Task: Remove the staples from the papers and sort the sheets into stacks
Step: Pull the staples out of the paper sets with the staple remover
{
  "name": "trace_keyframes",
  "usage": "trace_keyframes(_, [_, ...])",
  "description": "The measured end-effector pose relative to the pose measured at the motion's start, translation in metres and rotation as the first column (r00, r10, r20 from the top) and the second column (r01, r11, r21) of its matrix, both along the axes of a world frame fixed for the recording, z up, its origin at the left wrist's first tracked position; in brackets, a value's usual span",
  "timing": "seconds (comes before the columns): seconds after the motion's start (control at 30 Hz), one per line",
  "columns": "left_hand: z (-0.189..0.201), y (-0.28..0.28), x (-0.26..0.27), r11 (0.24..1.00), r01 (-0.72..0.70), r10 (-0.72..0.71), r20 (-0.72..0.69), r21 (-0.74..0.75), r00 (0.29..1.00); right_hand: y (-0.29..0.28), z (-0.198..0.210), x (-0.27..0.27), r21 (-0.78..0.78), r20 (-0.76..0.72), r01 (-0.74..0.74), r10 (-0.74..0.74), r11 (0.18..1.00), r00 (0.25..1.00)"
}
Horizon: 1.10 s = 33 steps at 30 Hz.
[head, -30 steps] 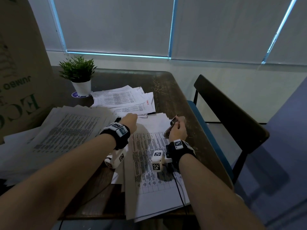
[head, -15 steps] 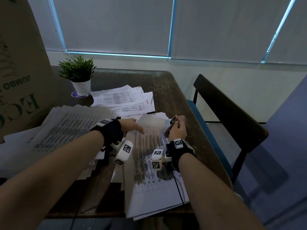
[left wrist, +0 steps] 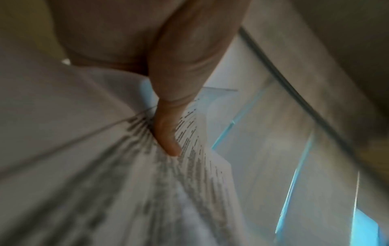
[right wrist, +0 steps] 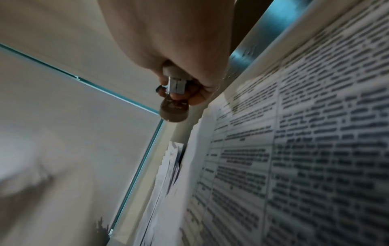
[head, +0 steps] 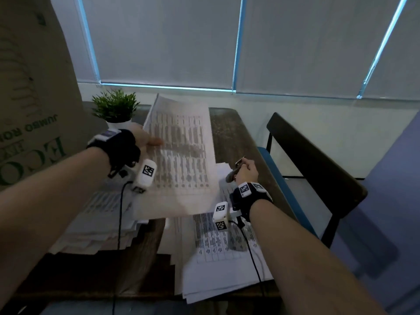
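The left hand has lifted a sheet off the stack, fingers pinching its edge, probably headed for the left pile. The right hand stays clamped on the remover above the worktop.

A small potted green plant stands at the dark wooden table's far-left corner; printed paper stacks apparently reach its near edge.

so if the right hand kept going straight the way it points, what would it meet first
Probably bare table: the right hand, gripping the staple remover, points away toward the window wall, just right of the lifted sheet. Depth is unclear.
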<state>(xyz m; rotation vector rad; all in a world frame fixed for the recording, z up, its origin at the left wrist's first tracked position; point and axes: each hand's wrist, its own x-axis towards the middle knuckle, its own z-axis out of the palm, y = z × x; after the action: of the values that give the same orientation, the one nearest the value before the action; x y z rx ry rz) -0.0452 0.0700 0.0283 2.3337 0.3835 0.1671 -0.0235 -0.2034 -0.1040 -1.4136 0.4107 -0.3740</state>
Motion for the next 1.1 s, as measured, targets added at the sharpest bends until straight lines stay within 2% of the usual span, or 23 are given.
trace_keyframes(0.07, [0.008,0.023,0.007,0.954,-0.039,0.054,-0.042,0.297,0.998,0.009,0.002,0.001,0.007,-0.01,-0.039,0.039,0.999,0.999])
trace_keyframes(0.1, [0.003,0.041,0.017,0.91,-0.035,0.091,-0.117,0.414,0.989,0.012,-0.002,0.003,0.008,-0.027,-0.066,0.067,0.998,0.997])
trace_keyframes(0.17, [-0.026,0.092,0.061,0.809,0.002,0.151,-0.212,0.588,0.966,0.015,-0.009,0.001,-0.012,-0.068,-0.12,0.119,0.993,0.991])
trace_keyframes(0.2, [-0.036,0.104,0.065,0.782,0.017,0.177,-0.248,0.623,0.953,0.016,-0.013,-0.001,-0.016,-0.084,-0.154,0.153,0.988,0.985])
trace_keyframes(0.27, [-0.045,0.105,0.056,0.83,0.007,0.156,-0.244,0.558,0.957,0.015,-0.019,-0.007,-0.016,-0.09,-0.216,0.214,0.976,0.973])
trace_keyframes(0.3, [-0.044,0.09,0.036,0.849,-0.015,0.141,-0.2,0.529,0.97,0.015,-0.022,-0.008,-0.03,-0.089,-0.242,0.239,0.97,0.967])
trace_keyframes(0.37, [-0.054,0.071,0.019,0.829,-0.152,0.178,0.005,0.539,0.984,0.015,-0.025,-0.009,-0.108,-0.097,-0.283,0.274,0.953,0.957])
trace_keyframes(0.4, [-0.063,0.064,0.012,0.809,-0.202,0.188,0.082,0.552,0.979,0.014,-0.026,-0.008,-0.135,-0.107,-0.305,0.292,0.943,0.95])
trace_keyframes(0.43, [-0.068,0.053,0.005,0.753,-0.211,0.16,0.137,0.624,0.978,0.015,-0.027,-0.006,-0.143,-0.113,-0.321,0.306,0.936,0.945])
trace_keyframes(0.47, [-0.073,0.039,0.001,0.681,-0.178,0.092,0.158,0.711,0.983,0.015,-0.028,-0.004,-0.154,-0.119,-0.341,0.325,0.927,0.938])
trace_keyframes(0.5, [-0.076,0.02,-0.002,0.624,-0.073,0.008,0.087,0.778,0.996,0.016,-0.028,-0.002,-0.162,-0.128,-0.351,0.333,0.922,0.934])
trace_keyframes(0.53, [-0.082,0.002,-0.001,0.65,0.053,-0.098,0.014,0.758,0.995,0.017,-0.027,-0.003,-0.175,-0.142,-0.363,0.342,0.915,0.929])
trace_keyframes(0.6, [-0.095,-0.035,-0.002,0.733,0.344,-0.273,-0.21,0.586,0.939,0.016,-0.025,-0.003,-0.164,-0.15,-0.401,0.379,0.901,0.913])
trace_keyframes(0.63, [-0.104,-0.049,-0.001,0.759,0.429,-0.311,-0.306,0.49,0.9,0.013,-0.024,-0.004,-0.151,-0.138,-0.416,0.398,0.897,0.907])
trace_keyframes(0.7, [-0.12,-0.064,0.007,0.788,0.459,-0.317,-0.369,0.41,0.874,0.007,-0.021,-0.006,-0.138,-0.141,-0.413,0.395,0.9,0.908])
trace_keyframes(0.77, [-0.124,-0.067,0.01,0.784,0.439,-0.322,-0.317,0.439,0.892,0.002,-0.026,-0.003,-0.111,-0.141,-0.365,0.349,0.925,0.927])
trace_keyframes(0.87, [-0.122,-0.064,0.016,0.788,0.389,-0.346,-0.179,0.477,0.921,0.0,-0.032,-0.002,0.045,-0.103,-0.312,0.315,0.949,0.943])
trace_keyframes(0.93, [-0.121,-0.064,0.015,0.805,0.406,-0.396,-0.117,0.434,0.911,-0.005,-0.034,-0.005,0.194,-0.053,-0.273,0.288,0.942,0.956])
trace_keyframes(0.97, [-0.121,-0.065,0.013,0.822,0.417,-0.417,-0.089,0.387,0.905,-0.009,-0.035,-0.007,0.284,-0.019,-0.246,0.261,0.927,0.965])
trace_keyframes(1.03, [-0.123,-0.064,0.011,0.867,0.395,-0.409,-0.02,0.302,0.913,-0.018,-0.037,-0.007,0.499,0.051,-0.189,0.19,0.846,0.981])
trace_keyframes(1.1, [-0.126,-0.062,0.011,0.879,0.347,-0.366,-0.004,0.327,0.931,-0.025,-0.039,-0.008,0.665,0.065,-0.139,0.128,0.734,0.99])
